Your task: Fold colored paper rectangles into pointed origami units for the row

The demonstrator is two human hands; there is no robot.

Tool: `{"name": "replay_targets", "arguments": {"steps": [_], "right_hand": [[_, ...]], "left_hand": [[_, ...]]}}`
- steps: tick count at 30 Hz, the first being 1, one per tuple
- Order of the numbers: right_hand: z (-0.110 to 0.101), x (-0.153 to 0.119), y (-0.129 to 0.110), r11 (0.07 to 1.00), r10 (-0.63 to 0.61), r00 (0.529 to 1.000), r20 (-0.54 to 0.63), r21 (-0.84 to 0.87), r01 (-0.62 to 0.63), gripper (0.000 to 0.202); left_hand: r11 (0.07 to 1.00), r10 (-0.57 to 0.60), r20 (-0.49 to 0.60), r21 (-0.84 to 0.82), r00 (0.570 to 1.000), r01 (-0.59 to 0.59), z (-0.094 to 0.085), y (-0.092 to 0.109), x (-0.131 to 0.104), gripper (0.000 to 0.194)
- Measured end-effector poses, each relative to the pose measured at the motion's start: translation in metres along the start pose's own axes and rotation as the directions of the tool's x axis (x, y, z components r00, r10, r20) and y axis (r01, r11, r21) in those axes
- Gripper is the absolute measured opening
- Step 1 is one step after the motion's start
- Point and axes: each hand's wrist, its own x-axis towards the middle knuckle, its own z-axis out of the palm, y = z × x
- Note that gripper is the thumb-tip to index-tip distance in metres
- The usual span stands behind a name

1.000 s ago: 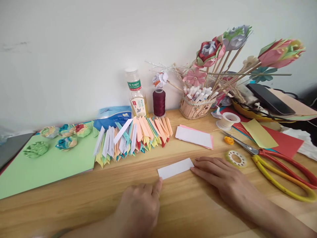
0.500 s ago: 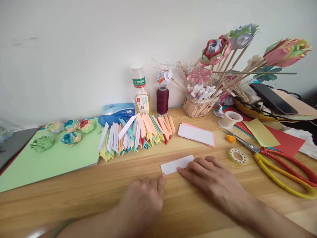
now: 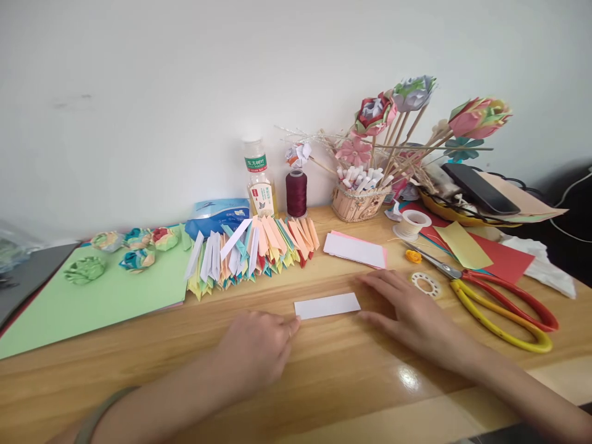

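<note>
A narrow white paper strip lies flat on the wooden table between my hands. My left hand rests at its left end, a fingertip touching the lower left corner, the other fingers curled in. At the strip's right end, my right hand has thumb and fingers spread apart, with nothing between them; the thumb is by the lower right corner. Behind the strip lies a stack of white and pink paper rectangles. Many folded coloured paper pieces stand in a row at the back.
Scissors, a tape roll and a white spool lie on the right. Paper rosettes sit on green sheets at left. A bottle, maroon thread and a basket with paper flowers stand behind.
My right hand has come off the strip's right part and its fingers have spread. The strip's right end is now uncovered. The camera view has shifted.
</note>
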Motion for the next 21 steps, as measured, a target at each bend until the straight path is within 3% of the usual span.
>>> {"name": "replay_targets", "arguments": {"steps": [2,4,7,9,12,15,18,21], "right_hand": [[0.005,0.004,-0.007,1.0,-0.007,1.0,0.004,0.007,0.007,0.022],[0.008,0.006,-0.013,1.0,-0.017,1.0,-0.006,0.018,0.017,0.005],[0.011,0.004,-0.023,0.997,-0.037,0.997,-0.064,-0.067,0.033,0.011],[0.014,0.003,-0.03,0.988,-0.068,0.992,-0.102,-0.145,0.053,0.017],[0.018,0.002,-0.043,0.965,-0.155,0.98,-0.123,-0.23,0.124,0.022],[0.022,0.006,-0.056,0.927,-0.333,0.941,-0.064,-0.206,0.314,0.022],[0.021,0.014,-0.06,0.885,-0.466,0.885,0.002,-0.018,0.466,0.016],[0.017,0.022,-0.055,0.865,-0.491,0.871,0.027,0.132,0.484,0.022]], "left_hand": [[0.999,-0.002,-0.06,-0.037,0.998,0.0,0.0,-0.003,0.0,0.038],[0.999,-0.002,-0.216,-0.048,0.976,-0.008,0.002,-0.006,0.0,0.035],[0.997,0.061,-0.515,-0.003,0.855,-0.073,0.01,-0.007,0.001,0.034],[0.992,0.087,-0.583,-0.02,0.808,-0.121,0.015,-0.005,0.002,0.035],[0.977,0.018,-0.47,-0.179,0.882,-0.115,0.017,0.002,0.003,0.045],[0.933,-0.055,-0.319,-0.355,0.946,-0.066,0.014,0.006,0.006,0.052],[0.865,-0.082,-0.269,-0.498,0.96,-0.065,0.011,0.004,0.01,0.034],[0.801,-0.13,-0.273,-0.595,0.953,-0.061,0.009,-0.001,0.014,0.026]]}}
